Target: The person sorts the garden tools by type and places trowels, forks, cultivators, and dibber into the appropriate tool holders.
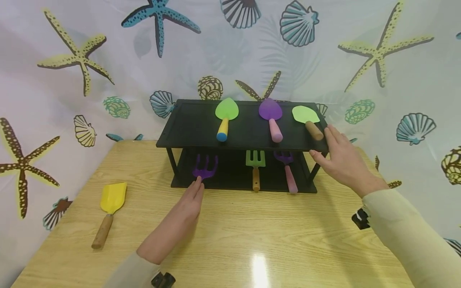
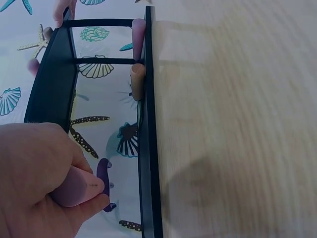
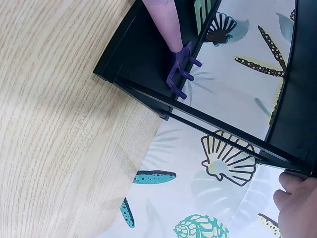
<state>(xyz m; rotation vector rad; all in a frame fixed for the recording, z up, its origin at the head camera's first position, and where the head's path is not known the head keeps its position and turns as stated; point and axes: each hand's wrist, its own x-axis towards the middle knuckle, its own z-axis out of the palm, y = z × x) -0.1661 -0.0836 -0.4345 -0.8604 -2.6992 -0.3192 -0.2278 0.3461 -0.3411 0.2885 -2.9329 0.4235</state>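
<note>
My left hand (image 1: 189,200) reaches to the left part of the lower shelf. It grips the pink handle (image 2: 74,188) of a purple hand fork (image 1: 205,173), whose tines point toward the back. My right hand (image 1: 340,158) holds the right front corner of the black two-tier rack (image 1: 201,134), thumb at the front edge and fingers along the side. Farther right on the lower shelf lie a green hand fork (image 1: 255,162) with a wooden handle and another purple fork (image 3: 181,64) with a pink handle.
On the upper shelf lie a green trowel (image 1: 227,110), a purple trowel (image 1: 270,109) and a pale green shovel (image 1: 304,115). A yellow shovel (image 1: 112,198) with a wooden handle lies left on the wooden table (image 1: 230,236). Behind hangs a seashell-patterned cloth (image 1: 230,52).
</note>
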